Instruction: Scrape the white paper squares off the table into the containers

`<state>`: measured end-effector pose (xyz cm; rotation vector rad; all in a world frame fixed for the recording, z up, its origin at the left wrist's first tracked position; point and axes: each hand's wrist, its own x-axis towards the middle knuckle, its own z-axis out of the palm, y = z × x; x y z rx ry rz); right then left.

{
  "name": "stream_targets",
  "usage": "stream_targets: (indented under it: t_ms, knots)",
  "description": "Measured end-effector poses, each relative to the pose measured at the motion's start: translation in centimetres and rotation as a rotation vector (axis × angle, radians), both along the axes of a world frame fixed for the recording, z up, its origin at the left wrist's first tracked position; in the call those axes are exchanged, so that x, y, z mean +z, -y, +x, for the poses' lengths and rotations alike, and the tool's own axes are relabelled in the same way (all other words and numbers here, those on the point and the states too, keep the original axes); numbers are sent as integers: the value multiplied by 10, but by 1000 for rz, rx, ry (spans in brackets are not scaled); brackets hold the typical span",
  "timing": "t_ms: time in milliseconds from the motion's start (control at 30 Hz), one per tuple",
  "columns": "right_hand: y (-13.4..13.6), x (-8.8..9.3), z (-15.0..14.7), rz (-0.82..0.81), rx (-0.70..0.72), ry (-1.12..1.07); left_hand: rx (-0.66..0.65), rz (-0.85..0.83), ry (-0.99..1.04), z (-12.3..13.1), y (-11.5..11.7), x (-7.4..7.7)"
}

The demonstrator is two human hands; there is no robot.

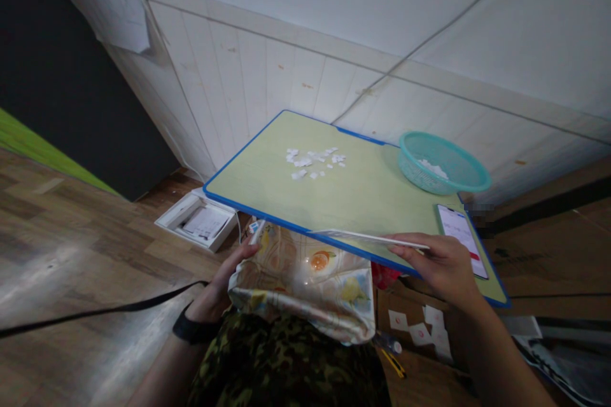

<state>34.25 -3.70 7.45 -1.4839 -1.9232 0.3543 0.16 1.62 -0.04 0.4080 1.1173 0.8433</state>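
Taking the tabletop's centre as the dial, twelve toward the wall, the pale green table (363, 197) with its blue rim is largest. A fruit-patterned cloth (305, 296) lies over the lap at seven, the teal basket (442, 184) stands at two with white pieces inside, and the open white box (222, 240) sits on the floor at nine. The left hand (233, 266) is at eight, the right hand (443, 261) at four near the phone (461, 238). The right pinches a thin white strip (367, 237), which reaches to six over the rim; the left's thumb meets a white piece (258, 232), its grip unclear. Smallest, white scraps (301, 163) lie scattered at eleven.
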Motion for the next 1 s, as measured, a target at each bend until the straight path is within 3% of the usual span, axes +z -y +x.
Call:
stream_targets:
  t_ms: [100, 200, 300, 400, 567, 767, 1000]
  knots:
    - [0, 0, 1, -5, 8, -14, 10, 5, -4, 0, 0, 2]
    - [-10, -3, 1, 63, -86, -18, 0, 24, -6, 0, 0, 1]
    - [-36, -8, -3, 150, -208, -37, -8, 12, -23, -1, 1, -1]
    - [-69, -13, -9, 155, -227, -85, -34, 24, -2, -3, 0, -5]
    - [-108, -19, -18, 127, -185, -112, -45, 45, 22, -5, 0, -8]
    - [-127, -15, -30, 101, -123, -177, -38, 53, 42, -7, 2, -6]
    - [-155, -14, -37, 121, -91, -158, -53, 89, 122, -11, -1, -17]
